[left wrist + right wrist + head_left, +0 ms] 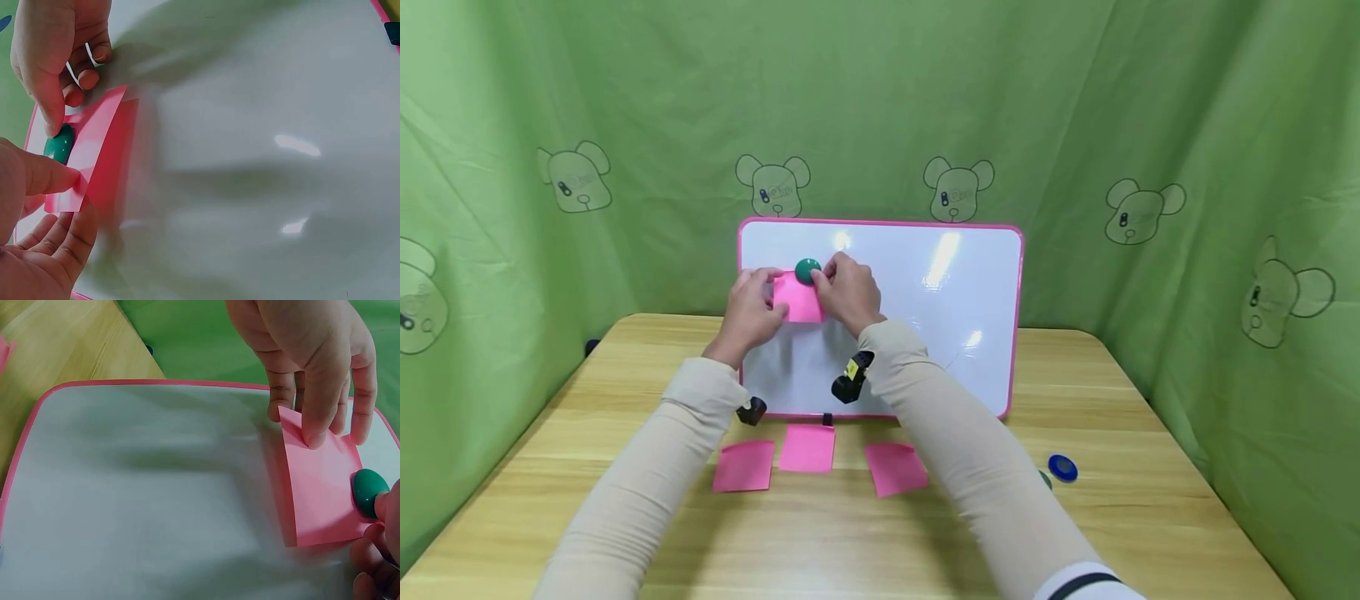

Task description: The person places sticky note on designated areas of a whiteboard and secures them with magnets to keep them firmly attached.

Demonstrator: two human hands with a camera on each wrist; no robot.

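A pink sticky note (800, 305) lies against the upper left of the whiteboard (962, 333), its lower edge lifted off the surface. My left hand (749, 310) pinches the note's left side, with the thumb in front and fingers behind, as the left wrist view shows. At the note's top edge is a round green magnet (807, 271). My right hand (853, 293) holds this magnet by its right side, the thumb (53, 119) on its rim. In the right wrist view the magnet (369, 492) overlaps the note (322, 487).
Three more pink notes, one left (743, 467), one middle (807, 448) and one right (897, 469), lie on the wooden table (820, 542) before the board. A blue magnet (1063, 467) sits to the right, beside a green piece mostly hidden by my right sleeve. Green curtains (865, 100) surround the table.
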